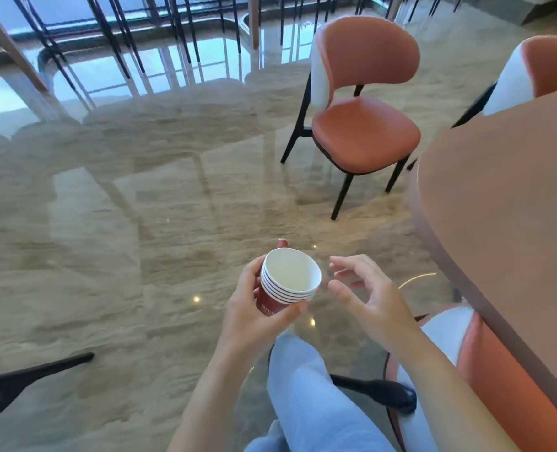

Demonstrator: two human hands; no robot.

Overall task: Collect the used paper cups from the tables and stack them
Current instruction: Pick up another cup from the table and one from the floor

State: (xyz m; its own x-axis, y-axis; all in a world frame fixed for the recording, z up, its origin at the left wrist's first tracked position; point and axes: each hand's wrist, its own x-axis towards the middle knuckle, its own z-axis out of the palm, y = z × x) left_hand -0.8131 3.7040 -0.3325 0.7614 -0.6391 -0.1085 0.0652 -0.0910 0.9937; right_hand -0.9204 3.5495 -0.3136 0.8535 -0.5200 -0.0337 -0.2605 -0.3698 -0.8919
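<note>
Now | my left hand (251,308) is gripping the stack of cups (285,283) | my right hand (365,295) is hovering spread beside it.

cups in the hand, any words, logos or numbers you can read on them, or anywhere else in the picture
White print on the red wall of the stack of cups, held in the left hand: too blurred to read.
Nothing else in view carries any word, number or sign.

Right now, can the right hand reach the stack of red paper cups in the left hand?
Probably yes: the right hand hovers open beside the red paper cup stack, nothing between them.
</note>
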